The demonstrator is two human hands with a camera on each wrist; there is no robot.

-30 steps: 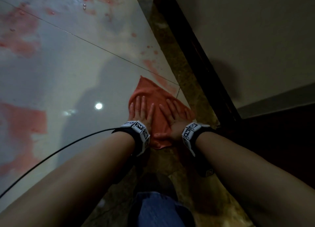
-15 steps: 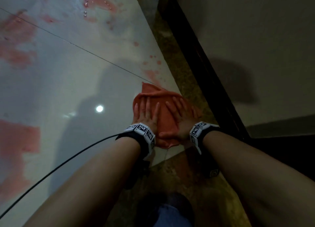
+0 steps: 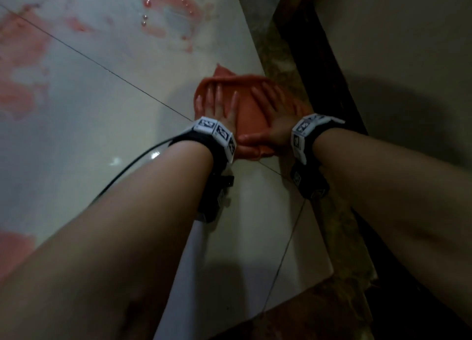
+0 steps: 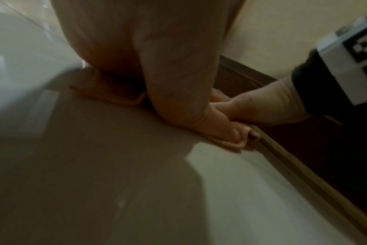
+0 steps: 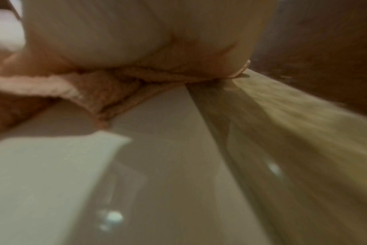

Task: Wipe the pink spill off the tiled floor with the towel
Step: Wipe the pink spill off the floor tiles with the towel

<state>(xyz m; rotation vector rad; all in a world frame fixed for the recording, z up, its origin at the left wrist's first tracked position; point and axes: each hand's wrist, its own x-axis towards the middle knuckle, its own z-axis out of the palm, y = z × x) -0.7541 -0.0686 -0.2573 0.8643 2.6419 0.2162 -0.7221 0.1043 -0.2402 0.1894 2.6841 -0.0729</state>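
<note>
An orange-pink towel (image 3: 249,110) lies flat on the pale tiled floor (image 3: 122,125) near its right edge. My left hand (image 3: 217,104) presses on the towel's left part with straight fingers. Beside it my right hand (image 3: 277,110) presses the right part, fingers spread flat. Pink spill (image 3: 168,15) streaks the tiles beyond the towel, with more pink patches (image 3: 23,66) at the left. In the left wrist view my left hand's heel (image 4: 178,92) bears down on the towel (image 4: 115,97), with the right hand (image 4: 260,106) beside it. The right wrist view shows the towel (image 5: 115,92) bunched under my palm.
A brown marbled strip (image 3: 288,66) borders the tiles on the right, then a dark skirting (image 3: 329,66) and a cream wall (image 3: 396,33). A black cable (image 3: 127,171) runs from my left wrist band. Another pink patch (image 3: 15,245) lies at the lower left.
Both hands have pushed the towel forward along the tiles' right edge, over the pink streak that lay ahead of it. The tile behind the towel now looks clean.
</note>
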